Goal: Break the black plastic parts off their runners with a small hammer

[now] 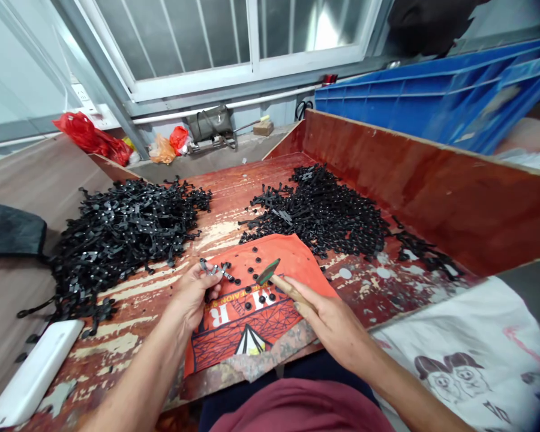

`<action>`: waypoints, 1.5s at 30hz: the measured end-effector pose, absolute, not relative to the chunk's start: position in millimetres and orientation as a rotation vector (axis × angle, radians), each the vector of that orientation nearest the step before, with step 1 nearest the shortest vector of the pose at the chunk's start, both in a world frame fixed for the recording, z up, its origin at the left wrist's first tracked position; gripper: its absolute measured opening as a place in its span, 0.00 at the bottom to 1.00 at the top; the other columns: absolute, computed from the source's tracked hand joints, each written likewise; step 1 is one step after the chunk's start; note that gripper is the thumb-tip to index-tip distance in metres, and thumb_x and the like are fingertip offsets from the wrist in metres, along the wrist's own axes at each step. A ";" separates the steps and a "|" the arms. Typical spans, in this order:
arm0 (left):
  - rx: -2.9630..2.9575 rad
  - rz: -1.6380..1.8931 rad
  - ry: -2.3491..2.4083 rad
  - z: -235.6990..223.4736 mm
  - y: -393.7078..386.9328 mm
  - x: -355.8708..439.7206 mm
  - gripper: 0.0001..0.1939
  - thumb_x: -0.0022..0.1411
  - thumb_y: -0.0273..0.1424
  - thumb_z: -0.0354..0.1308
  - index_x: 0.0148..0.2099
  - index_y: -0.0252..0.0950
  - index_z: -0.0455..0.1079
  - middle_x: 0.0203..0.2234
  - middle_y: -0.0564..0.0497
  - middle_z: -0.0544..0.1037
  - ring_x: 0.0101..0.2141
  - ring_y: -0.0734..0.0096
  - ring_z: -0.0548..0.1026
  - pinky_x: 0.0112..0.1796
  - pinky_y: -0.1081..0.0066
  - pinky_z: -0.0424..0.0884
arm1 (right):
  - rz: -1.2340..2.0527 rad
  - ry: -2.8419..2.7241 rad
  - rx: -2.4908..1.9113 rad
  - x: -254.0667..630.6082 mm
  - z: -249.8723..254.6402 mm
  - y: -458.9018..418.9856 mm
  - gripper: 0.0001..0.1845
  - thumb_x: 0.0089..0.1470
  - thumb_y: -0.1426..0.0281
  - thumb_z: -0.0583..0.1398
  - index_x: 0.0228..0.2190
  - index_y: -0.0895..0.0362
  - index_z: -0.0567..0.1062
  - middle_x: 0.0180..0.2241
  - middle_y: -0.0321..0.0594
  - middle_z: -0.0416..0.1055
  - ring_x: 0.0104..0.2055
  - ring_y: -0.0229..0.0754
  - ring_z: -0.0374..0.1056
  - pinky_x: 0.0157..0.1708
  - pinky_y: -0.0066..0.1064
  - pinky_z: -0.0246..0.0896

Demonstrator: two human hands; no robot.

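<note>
Between the fingers of my left hand [197, 289] is a small black branched plastic part [219, 270], held over an orange printed cloth [292, 252]. My right hand [326, 312] grips the wooden handle of a knife [269, 273] with a short, green-tinged blade that points up and left. Several small black round pieces [251, 270] lie scattered on the cloth between the two hands. To the left is a big heap of black plastic parts [130, 222]; another heap of small black pieces [328, 210] spreads beyond the cloth on the right.
A worn red tabletop [225, 174] has a raised red board [414, 180] along its right side. Behind that stands a blue crate [387, 99]. A white oblong case [36, 372] lies front left. White drawn-on fabric [468, 348] covers the right front. Bags [94, 141] sit near the window.
</note>
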State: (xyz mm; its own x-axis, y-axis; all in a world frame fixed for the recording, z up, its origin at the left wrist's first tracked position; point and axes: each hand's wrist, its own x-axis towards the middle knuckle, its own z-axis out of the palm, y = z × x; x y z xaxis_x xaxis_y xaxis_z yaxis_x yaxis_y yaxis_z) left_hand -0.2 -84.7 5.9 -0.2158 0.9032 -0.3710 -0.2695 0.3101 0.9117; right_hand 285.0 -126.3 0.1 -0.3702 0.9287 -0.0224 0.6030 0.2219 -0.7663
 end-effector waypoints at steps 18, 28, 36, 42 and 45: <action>0.583 1.265 1.467 -9.1 -84.6 6.3 0.18 0.45 0.21 0.67 0.32 0.37 0.60 0.15 0.57 0.74 0.14 0.78 0.71 0.17 0.82 0.69 | 0.882 -2.221 -1.371 281.7 13.4 -122.7 0.28 0.68 0.69 0.49 0.64 0.32 0.56 0.62 0.29 0.64 0.55 0.46 0.71 0.52 0.41 0.67; 0.558 1.273 1.493 -7.4 -85.3 9.7 0.17 0.46 0.21 0.66 0.32 0.37 0.59 0.13 0.59 0.72 0.13 0.78 0.70 0.16 0.82 0.67 | 0.490 -2.367 -1.301 231.2 24.8 -103.6 0.29 0.67 0.70 0.51 0.66 0.45 0.55 0.42 0.39 0.80 0.39 0.44 0.77 0.40 0.32 0.70; 0.566 1.258 1.505 -11.4 -82.0 5.9 0.18 0.46 0.22 0.67 0.32 0.37 0.59 0.13 0.59 0.71 0.13 0.77 0.70 0.16 0.81 0.67 | 0.467 -2.413 -1.313 223.7 24.6 -100.2 0.29 0.67 0.69 0.49 0.67 0.46 0.53 0.43 0.41 0.80 0.40 0.45 0.77 0.37 0.33 0.68; 0.638 1.179 1.485 -12.1 -88.1 5.2 0.17 0.44 0.25 0.68 0.31 0.37 0.61 0.13 0.58 0.72 0.13 0.78 0.68 0.18 0.81 0.65 | 0.580 -2.383 -1.341 224.6 32.6 -96.6 0.28 0.67 0.67 0.51 0.66 0.43 0.57 0.47 0.40 0.79 0.43 0.47 0.77 0.40 0.35 0.70; 0.860 1.021 1.453 2.7 -88.8 -3.6 0.19 0.40 0.32 0.72 0.30 0.36 0.66 0.14 0.57 0.72 0.14 0.78 0.67 0.18 0.79 0.63 | 0.784 -2.112 -1.247 249.2 38.7 -100.3 0.28 0.68 0.69 0.49 0.66 0.38 0.54 0.58 0.33 0.70 0.54 0.42 0.71 0.53 0.35 0.65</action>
